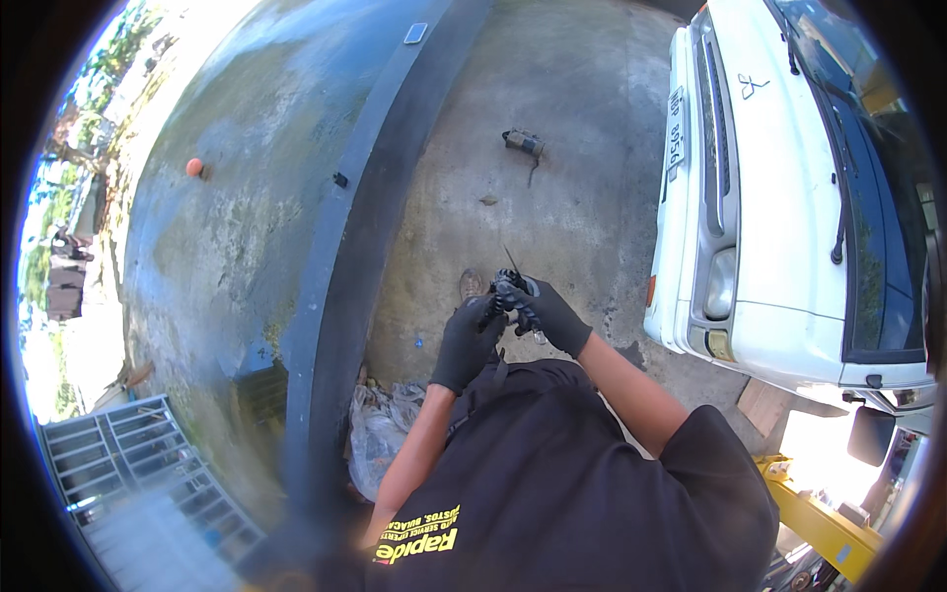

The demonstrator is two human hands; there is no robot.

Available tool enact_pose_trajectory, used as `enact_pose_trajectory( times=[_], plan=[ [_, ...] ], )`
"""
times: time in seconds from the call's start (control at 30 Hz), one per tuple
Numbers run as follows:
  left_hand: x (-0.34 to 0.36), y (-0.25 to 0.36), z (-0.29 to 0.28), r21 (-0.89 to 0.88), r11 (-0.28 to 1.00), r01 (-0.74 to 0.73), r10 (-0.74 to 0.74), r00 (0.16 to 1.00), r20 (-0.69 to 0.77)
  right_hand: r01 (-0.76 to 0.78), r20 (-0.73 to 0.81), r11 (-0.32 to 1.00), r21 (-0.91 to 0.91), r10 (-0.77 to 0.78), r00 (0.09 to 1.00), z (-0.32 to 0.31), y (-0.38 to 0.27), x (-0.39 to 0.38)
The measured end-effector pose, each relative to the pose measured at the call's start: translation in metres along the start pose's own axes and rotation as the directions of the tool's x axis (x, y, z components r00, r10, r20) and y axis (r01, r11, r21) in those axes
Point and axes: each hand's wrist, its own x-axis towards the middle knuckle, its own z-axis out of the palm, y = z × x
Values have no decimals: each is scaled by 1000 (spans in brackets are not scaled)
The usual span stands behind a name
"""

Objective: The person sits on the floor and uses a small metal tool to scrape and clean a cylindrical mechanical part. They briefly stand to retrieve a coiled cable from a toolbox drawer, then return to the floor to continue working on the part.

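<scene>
Gate (138,464) bars are showing at my far left, down in the corner, beside the blue wall (227,227) that is curving up the frame with an orange ball (194,167) sitting on it. Moving right, I am seeing a crumpled plastic bag (380,424) lying on the concrete floor (552,148) at the foot of the wall.

Above it, my left hand (466,340), in a black glove, is curling its grip closed around the lower side of a small dark part (511,292). The part is sitting between both hands, held up in front of my chest, over the floor. My right hand (554,314), also gloved in black, is closing on the part from the other side, fingers wrapped over it; the two hands are touching at the part. A thin dark stem is sticking up from it. A shoe (472,284) is peeking out just left of the hands.

Farther up the floor, another small part (524,143) is lying alone. At my right, a white car (789,187) is standing near, with a yellow lift arm (819,523) below it.
</scene>
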Motion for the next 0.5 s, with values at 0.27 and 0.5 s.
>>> enact_pose_trajectory(
  times=[0.27,0.5],
  plan=[
    [185,-28,-93,30,999,-33,24,968,248,86,-412,955,284,40,910,-50,-38,108],
    [295,-182,-131,482,875,29,-308,802,512,-60,-577,985,161,143,804,-121,-27,190]
  ],
)
